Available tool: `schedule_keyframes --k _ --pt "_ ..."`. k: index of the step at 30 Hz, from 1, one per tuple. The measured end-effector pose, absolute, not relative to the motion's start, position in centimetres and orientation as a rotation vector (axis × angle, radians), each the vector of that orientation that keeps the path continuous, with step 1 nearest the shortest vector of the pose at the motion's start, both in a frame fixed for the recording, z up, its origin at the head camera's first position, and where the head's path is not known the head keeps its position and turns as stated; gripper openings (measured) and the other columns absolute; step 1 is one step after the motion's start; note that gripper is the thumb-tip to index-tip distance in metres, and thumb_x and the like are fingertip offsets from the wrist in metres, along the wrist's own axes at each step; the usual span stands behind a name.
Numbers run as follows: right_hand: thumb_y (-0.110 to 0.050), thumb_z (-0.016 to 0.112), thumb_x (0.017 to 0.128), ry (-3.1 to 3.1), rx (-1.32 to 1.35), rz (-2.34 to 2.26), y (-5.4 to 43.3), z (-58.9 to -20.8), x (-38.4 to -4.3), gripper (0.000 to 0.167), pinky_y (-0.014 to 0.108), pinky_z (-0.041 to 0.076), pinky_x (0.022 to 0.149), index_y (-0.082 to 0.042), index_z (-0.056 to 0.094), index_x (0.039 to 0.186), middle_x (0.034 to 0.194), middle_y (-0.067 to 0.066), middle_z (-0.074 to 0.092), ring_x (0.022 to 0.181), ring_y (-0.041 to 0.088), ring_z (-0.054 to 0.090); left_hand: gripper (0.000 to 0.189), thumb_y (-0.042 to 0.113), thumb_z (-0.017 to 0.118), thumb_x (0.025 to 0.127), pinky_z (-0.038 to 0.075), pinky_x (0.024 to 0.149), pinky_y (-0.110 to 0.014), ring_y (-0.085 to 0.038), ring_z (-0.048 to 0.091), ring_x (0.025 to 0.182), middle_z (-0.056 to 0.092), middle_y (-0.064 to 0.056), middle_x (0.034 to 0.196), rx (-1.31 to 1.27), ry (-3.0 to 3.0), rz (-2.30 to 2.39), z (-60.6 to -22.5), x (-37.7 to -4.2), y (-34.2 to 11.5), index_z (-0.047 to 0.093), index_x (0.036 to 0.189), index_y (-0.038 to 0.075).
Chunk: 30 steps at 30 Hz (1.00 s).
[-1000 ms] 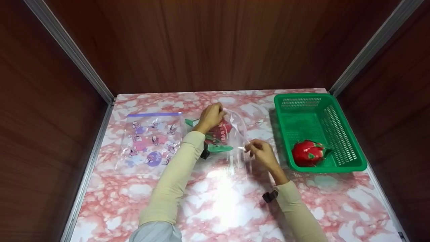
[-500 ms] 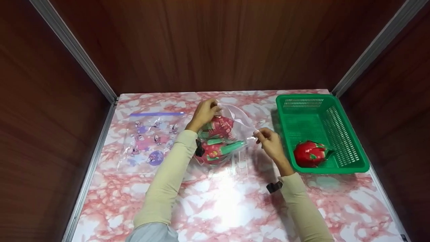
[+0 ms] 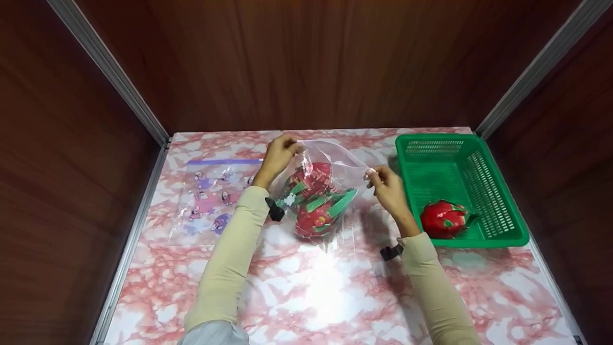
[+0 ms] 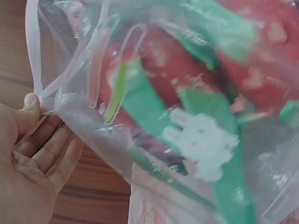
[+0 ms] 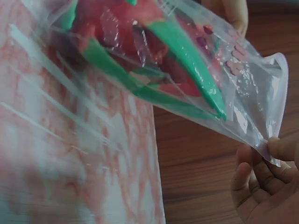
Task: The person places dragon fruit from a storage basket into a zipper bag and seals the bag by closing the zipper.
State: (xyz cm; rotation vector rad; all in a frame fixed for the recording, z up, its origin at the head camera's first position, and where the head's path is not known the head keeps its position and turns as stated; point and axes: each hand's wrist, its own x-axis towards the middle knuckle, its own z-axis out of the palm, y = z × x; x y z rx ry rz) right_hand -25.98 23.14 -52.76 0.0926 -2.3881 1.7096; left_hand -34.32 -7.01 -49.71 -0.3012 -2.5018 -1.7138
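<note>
A clear plastic zip bag (image 3: 347,165) with a pale top strip hangs between my hands, holding red dragon fruits with green leaf tips. Inside it, one dragon fruit (image 3: 316,175) lies above another dragon fruit (image 3: 311,224). My left hand (image 3: 277,157) pinches the left top corner; in the left wrist view that hand (image 4: 35,161) has its thumb on the strip, and a white rabbit print (image 4: 201,142) shows on the plastic. With thumb and fingers my right hand (image 3: 389,189) pinches the other top corner, clearly visible in the right wrist view, where the bag (image 5: 254,100) slants downward.
A second zip bag (image 3: 203,203) with a purple strip and cartoon prints lies flat at the left, partly behind my left arm. On the right stands a green basket (image 3: 402,191) with a dragon fruit (image 3: 444,219) in its near end. Brown panels enclose the marbled table (image 3: 287,292).
My left hand has moved left and up, and the right hand up and slightly right. The bag's top is stretched wider and raised, and the dragon fruits inside show more fully.
</note>
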Motion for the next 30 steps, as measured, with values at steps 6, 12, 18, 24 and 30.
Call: schedule_keyframes --k 6,12,18,24,30 --pt "-0.01 0.062 0.108 -2.375 0.08 1.691 22.8 -52.1 -26.4 0.019 0.015 0.047 0.054 0.008 0.066 0.107 0.093 0.025 0.07 0.066 0.001 0.06 0.013 0.008 0.066 0.105 0.062 0.088 -0.039 -0.034 0.071 0.094 0.072 -0.018 0.093 -0.306 -2.416 -1.872 -49.2 -34.0 -8.0 0.07 0.099 -0.003" --pt "-0.003 0.058 0.108 -2.339 0.092 1.68 22.4 -50.9 -26.3 0.019 0.013 0.046 0.057 0.016 0.062 0.109 0.096 0.041 0.064 0.061 -0.006 0.053 0.018 0.009 0.064 0.106 0.062 0.095 -0.051 -0.031 0.07 0.092 0.072 -0.022 0.095 -0.33 -2.343 -1.969 -48.7 -33.3 -8.7 0.069 0.104 -0.009" --pt "0.004 0.058 0.106 -2.276 0.123 1.708 21.8 -47.7 -25.2 0.016 0.012 0.047 0.057 0.019 0.061 0.104 0.092 0.041 0.061 0.065 -0.002 0.056 0.021 0.011 0.065 0.106 0.062 0.094 -0.053 -0.018 0.071 0.085 0.071 0.0 0.085 -0.367 -2.283 -1.979 -48.4 -32.8 -9.5 0.069 0.104 -0.009" --pt "0.005 0.059 0.105 -2.214 0.119 1.724 22.3 -46.6 -25.1 0.015 0.011 0.047 0.057 0.019 0.061 0.102 0.089 0.036 0.062 0.067 0.004 0.059 0.016 0.009 0.066 0.105 0.064 0.086 -0.041 -0.039 0.071 0.094 0.071 -0.017 0.093 -0.38 -2.216 -1.976 -48.3 -31.8 -10.3 0.069 0.099 -0.005" --pt "0.002 0.059 0.106 -2.208 0.131 1.683 23.6 -47.2 -26.1 0.016 0.014 0.048 0.058 0.017 0.063 0.104 0.089 0.031 0.067 0.066 0.008 0.059 0.012 0.005 0.066 0.104 0.065 0.084 -0.039 -0.02 0.072 0.083 0.069 0.001 0.087 -0.358 -2.143 -1.962 -48.4 -30.6 -10.5 0.07 0.095 -0.001"
